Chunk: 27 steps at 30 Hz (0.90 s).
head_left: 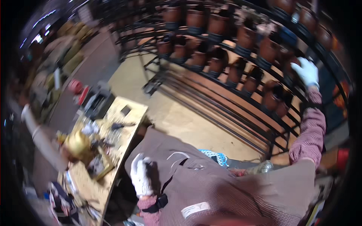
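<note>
Two gloved hands were apart: the right hand point(308, 72) reached up, seemingly touching a brown clay pot point(272, 98) on the far black rack point(241, 113), its grip unclear; the left hand point(140, 176) rested unclenched against the apron point(226, 184). Nudging could probably topple neighbouring pots.

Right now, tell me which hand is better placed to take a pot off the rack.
Right. The right hand, in a white glove, is raised against the black metal rack, right beside the brown clay pots. The left hand is low, resting on the brown apron, far from any pot.
</note>
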Each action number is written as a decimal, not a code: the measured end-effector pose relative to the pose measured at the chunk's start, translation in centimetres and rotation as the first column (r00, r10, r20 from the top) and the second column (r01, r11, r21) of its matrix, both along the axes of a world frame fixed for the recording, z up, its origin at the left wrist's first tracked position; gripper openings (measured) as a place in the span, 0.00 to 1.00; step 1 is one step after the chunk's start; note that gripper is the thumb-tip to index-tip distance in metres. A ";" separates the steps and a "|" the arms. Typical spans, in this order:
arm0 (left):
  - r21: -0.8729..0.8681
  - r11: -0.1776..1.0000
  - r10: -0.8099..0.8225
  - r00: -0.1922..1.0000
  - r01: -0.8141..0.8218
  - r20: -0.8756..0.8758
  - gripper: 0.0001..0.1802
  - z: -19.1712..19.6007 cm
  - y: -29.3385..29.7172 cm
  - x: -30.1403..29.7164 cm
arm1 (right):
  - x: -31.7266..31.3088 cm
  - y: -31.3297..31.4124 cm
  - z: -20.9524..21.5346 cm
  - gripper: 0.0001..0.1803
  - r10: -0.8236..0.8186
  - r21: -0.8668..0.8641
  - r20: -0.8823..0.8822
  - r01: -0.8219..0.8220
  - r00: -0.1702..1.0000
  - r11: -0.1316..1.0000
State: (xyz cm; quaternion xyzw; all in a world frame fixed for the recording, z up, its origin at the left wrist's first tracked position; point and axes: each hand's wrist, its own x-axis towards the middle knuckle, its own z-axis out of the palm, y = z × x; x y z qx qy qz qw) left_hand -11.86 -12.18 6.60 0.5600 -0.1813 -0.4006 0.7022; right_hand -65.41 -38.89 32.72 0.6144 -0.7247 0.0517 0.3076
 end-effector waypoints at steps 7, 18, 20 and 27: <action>0.102 0.989 -0.128 0.967 0.108 0.218 0.23 -0.1 1.4 1.0 | 13.7 5.2 -5.6 0.14 0.540 0.030 -0.302 -0.558 0.785 0.829; -0.098 0.905 0.339 0.840 -0.414 -0.424 0.51 -6.8 7.3 0.5 | 43.3 12.5 -13.5 0.21 0.691 -0.013 0.496 -0.801 -0.525 -0.599; -0.297 0.763 0.356 0.757 -0.574 -0.547 0.52 -3.0 7.0 2.6 | 46.9 15.3 -14.8 0.23 0.585 0.122 0.576 -0.647 -0.572 -0.753; -0.023 0.909 0.389 0.828 -0.416 0.405 0.40 -19.2 13.8 9.7 | 48.8 15.2 -16.7 0.29 0.624 0.045 0.561 -0.732 -0.545 -0.680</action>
